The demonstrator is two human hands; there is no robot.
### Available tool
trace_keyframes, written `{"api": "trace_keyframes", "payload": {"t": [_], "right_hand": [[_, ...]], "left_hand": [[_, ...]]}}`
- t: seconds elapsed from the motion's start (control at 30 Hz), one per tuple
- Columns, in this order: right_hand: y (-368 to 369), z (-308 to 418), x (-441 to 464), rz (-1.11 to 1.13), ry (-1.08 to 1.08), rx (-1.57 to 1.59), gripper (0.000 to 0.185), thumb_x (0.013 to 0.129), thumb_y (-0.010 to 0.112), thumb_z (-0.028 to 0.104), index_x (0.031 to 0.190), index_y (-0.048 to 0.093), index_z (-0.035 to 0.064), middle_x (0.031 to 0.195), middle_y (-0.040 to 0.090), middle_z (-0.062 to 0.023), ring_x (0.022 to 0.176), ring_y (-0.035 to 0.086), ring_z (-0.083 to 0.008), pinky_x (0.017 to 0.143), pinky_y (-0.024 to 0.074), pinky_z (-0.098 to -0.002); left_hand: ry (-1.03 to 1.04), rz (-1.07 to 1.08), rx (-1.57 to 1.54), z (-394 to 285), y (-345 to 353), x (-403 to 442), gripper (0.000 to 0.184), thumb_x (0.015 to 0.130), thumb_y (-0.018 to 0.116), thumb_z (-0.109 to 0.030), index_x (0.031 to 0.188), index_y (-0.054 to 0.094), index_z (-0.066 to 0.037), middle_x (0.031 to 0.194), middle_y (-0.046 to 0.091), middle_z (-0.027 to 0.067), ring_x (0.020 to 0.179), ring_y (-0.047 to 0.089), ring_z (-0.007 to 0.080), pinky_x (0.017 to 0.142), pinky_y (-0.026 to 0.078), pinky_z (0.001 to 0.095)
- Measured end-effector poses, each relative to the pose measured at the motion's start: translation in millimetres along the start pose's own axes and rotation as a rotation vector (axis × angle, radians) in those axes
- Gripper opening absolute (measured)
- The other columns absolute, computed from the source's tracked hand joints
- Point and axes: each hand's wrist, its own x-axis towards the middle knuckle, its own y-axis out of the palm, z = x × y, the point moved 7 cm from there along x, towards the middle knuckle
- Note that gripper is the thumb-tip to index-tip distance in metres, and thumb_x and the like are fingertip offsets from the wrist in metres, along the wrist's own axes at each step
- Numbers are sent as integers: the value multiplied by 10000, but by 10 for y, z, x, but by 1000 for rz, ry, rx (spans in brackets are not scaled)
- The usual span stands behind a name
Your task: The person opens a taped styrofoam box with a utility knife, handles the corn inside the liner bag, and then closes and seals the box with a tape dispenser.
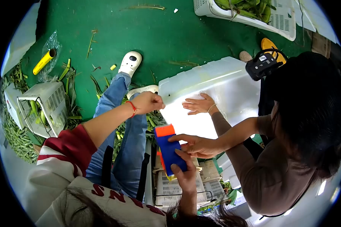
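My right hand (186,177) holds a blue and orange tape dispenser (171,151), with my thumb and fingers around its lower end. My left hand (147,103), a red cord at its wrist, has its fingers pinched together at the near left corner of a large white box (212,73). Whether a strip of tape lies between those fingers cannot be made out. A co-worker's hand (199,145) reaches to the dispenser's side, its fingertips at the blue body. The co-worker's other hand (199,104) rests flat on the brightly lit box top.
A co-worker leans in from the right, a black device on the cap. White crates of green produce stand at the left (51,106) and top right (250,19). A yellow tube (44,61) and leaf scraps lie on the green floor (113,30). More crates (174,189) sit below.
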Motion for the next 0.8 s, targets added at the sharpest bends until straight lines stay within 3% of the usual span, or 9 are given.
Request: {"api": "trace_keyframes", "payload": {"t": [0.03,0.07,0.23,0.37,0.5,0.6,0.67,0.7,0.8], "right_hand": [[-10,37,32,-45,-22,12,407,823,663,77,1206,543,14,1097,583,-105,953,563,-158,824,476,-278],[-35,72,74,-94,-36,19,385,823,661,73,1188,553,13,1087,583,-99,939,564,-155,815,477,-272],[-234,473,354,-342,-127,62,304,860,593,82,1148,547,-2,1097,557,-75,969,534,-145,864,440,-268],[-561,729,788,-412,-250,134,362,947,475,139,1287,437,20,1303,446,-104,1162,450,-190,1001,347,-317],[-784,956,1151,-426,-297,105,511,958,444,167,1419,260,45,1401,345,-128,1251,373,-223,1039,298,-336],[-906,655,1196,-445,-249,-54,585,930,481,233,1427,242,39,1289,462,-126,1143,459,-198,969,371,-334],[-555,630,953,-374,-187,9,564,898,534,222,1386,325,29,1076,550,-71,888,513,-104,781,435,-269],[-776,-60,1060,-383,52,-201,563,879,566,217,1373,358,43,1041,577,-71,822,526,-98,717,436,-245],[-261,-422,579,-170,178,-295,507,879,583,251,1348,445,122,971,613,-50,860,576,-126,733,455,-261]], "left_hand": [[33,-43,22,-80,-40,46,215,896,604,-202,853,672,-3,711,629,16,658,543,81,624,449,257],[6,-19,158,-235,-105,57,295,900,599,-238,1075,632,-4,865,664,55,760,583,119,712,467,269],[13,-472,-212,-356,-885,355,665,909,571,-295,1424,252,-22,1205,571,163,1042,555,196,921,415,284],[101,-541,-117,-565,-1458,82,630,900,546,-305,1416,278,-62,1154,593,199,1106,548,267,938,419,335],[68,-618,35,-137,-1979,-606,631,883,568,-262,1416,285,-77,1117,621,157,1020,596,261,893,453,339],[-194,-696,140,494,-2377,-1369,631,853,582,-256,1398,320,-73,1134,610,176,1022,599,280,896,456,351],[-331,-750,231,890,-2543,-2007,627,837,581,-265,1385,344,-74,1187,574,222,1091,565,331,912,448,382],[-419,-734,237,1134,-2591,-2306,620,834,579,-277,1374,361,-65,1183,574,230,1091,560,347,914,447,393],[-513,-782,213,2081,-2661,-3103,491,835,564,-282,1241,508,-12,1100,608,234,957,616,345,837,480,401]]}}
